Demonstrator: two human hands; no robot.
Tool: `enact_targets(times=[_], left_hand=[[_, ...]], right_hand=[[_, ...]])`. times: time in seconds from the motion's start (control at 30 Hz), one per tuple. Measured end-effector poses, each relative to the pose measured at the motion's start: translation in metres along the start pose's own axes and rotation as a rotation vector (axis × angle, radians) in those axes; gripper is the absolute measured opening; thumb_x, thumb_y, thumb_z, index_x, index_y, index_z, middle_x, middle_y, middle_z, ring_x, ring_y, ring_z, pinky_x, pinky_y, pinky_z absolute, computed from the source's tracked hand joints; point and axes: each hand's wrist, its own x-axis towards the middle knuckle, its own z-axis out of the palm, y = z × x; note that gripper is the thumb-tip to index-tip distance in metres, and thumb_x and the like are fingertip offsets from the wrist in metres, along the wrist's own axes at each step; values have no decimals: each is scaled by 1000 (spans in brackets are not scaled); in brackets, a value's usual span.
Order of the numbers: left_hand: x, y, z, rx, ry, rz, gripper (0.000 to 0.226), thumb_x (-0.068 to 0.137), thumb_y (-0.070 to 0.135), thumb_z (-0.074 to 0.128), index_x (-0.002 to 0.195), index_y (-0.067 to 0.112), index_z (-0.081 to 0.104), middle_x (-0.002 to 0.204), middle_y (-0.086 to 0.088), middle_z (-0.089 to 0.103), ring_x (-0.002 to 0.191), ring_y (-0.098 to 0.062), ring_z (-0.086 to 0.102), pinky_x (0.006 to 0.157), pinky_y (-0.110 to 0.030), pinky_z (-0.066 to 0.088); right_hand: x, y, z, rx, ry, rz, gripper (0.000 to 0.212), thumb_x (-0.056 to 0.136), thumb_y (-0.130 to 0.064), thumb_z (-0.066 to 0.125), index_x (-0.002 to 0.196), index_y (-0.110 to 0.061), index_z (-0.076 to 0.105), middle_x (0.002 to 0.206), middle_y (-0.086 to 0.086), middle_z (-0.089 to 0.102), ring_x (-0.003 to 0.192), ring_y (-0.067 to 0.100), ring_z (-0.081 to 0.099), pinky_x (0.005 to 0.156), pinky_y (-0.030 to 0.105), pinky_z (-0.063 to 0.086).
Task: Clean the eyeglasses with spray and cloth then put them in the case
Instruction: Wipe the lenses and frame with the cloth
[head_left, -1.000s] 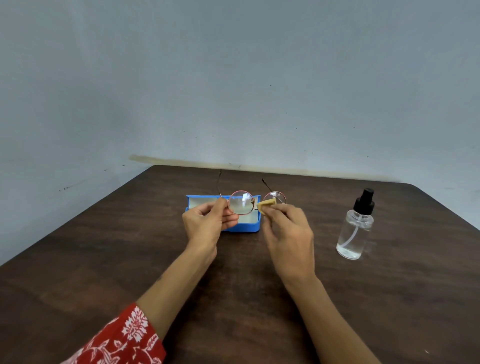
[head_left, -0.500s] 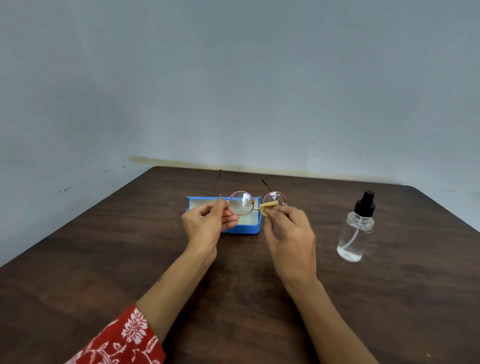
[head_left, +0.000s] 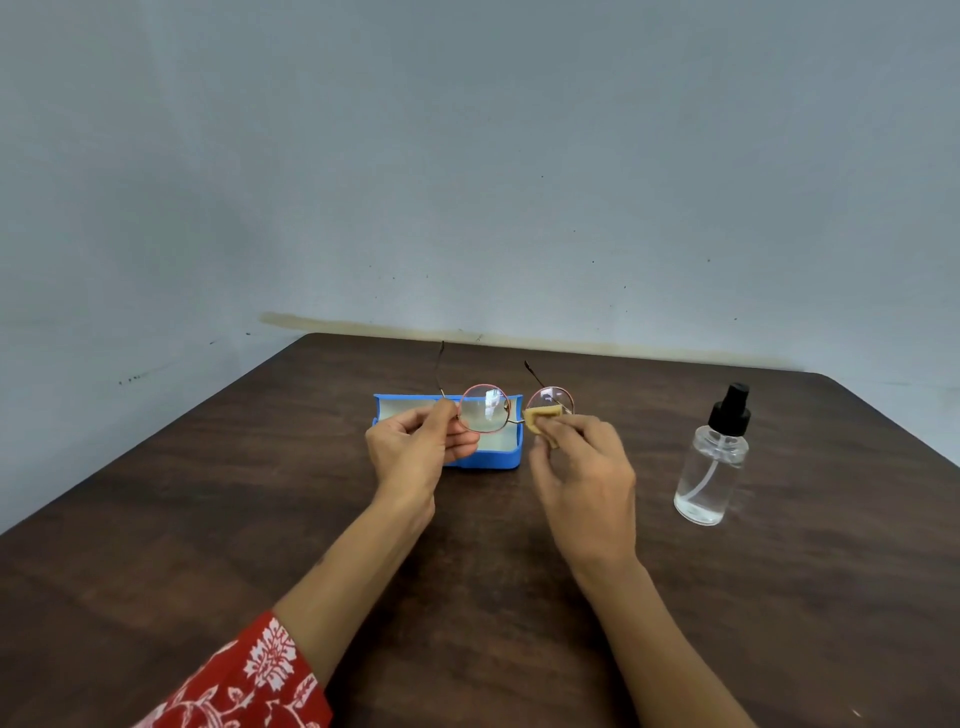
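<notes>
Where the grey wall meets it, a dark wooden surface carries everything. On it lies an open blue case, partly hidden behind the hands. Well to the right stands a clear spray bottle with a black pump top, upright. The left hand, its red flowered sleeve low in the view, pinches the round-lensed eyeglasses at the left hinge, holding them above the case, temples pointing away. The right hand has its fingers curled round a small yellow cloth, pressed against the right lens.
</notes>
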Motion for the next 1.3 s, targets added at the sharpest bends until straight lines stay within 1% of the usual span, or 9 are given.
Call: enact_targets(times=[0.1,0.2,0.3,0.47,0.57,0.7,0.97,1.2,1.3], left_hand=[[0,1,0,15,1,-5,11,80,3,67,69,2,69,50,-6,66,50,-19,68,50,-24,56],[-1,0,1,32,-13,5,14,80,2,66,66,3,69,49,-6,66,50,-20,68,50,-24,56],[-3,-2,2,28,-32,9,15,80,1,64,65,1,68,48,-6,64,47,-19,66,48,-23,55],[-2,-1,0,10,-9,29,15,79,1,64,64,2,68,47,-6,64,47,-19,66,47,-22,54],[-1,0,-1,7,0,27,14,79,1,66,66,2,68,48,-6,65,48,-20,67,48,-22,54],[-2,0,0,16,-19,10,15,80,2,65,66,2,68,48,-6,65,48,-19,67,47,-22,54],[-3,-1,1,33,-18,6,16,79,2,65,64,3,68,48,-6,65,48,-19,67,48,-22,55],[-2,-1,0,36,-16,-1,15,79,3,66,65,3,69,49,-6,65,48,-19,67,47,-22,54],[-2,-1,1,34,-16,-2,15,79,2,66,65,3,68,49,-6,65,48,-20,67,47,-22,54]], right_hand=[[4,7,-4,-10,85,104,21,74,7,70,94,-1,73,89,10,66,81,25,60,72,20,44],[7,8,-5,-35,140,125,23,77,8,69,99,2,71,95,13,66,84,28,60,77,15,39],[5,2,-3,-29,112,26,24,76,10,70,99,4,71,96,15,66,87,29,62,81,19,42],[-1,-5,1,-29,-33,-121,23,69,8,75,90,1,73,88,10,67,80,23,63,70,26,53],[0,-1,-2,-44,9,-66,23,68,9,74,90,2,73,88,11,67,80,25,64,66,30,54],[5,6,-6,-84,99,42,26,72,12,71,97,4,71,95,15,67,86,29,63,73,26,50],[1,-4,-2,-24,-11,-103,23,68,10,74,89,2,73,89,11,67,81,24,63,74,23,49],[4,4,-6,-60,106,64,25,73,13,70,97,4,71,94,14,67,84,29,62,76,20,42],[4,3,-5,-64,88,34,25,73,12,70,97,5,71,95,15,67,86,28,63,78,20,43]])
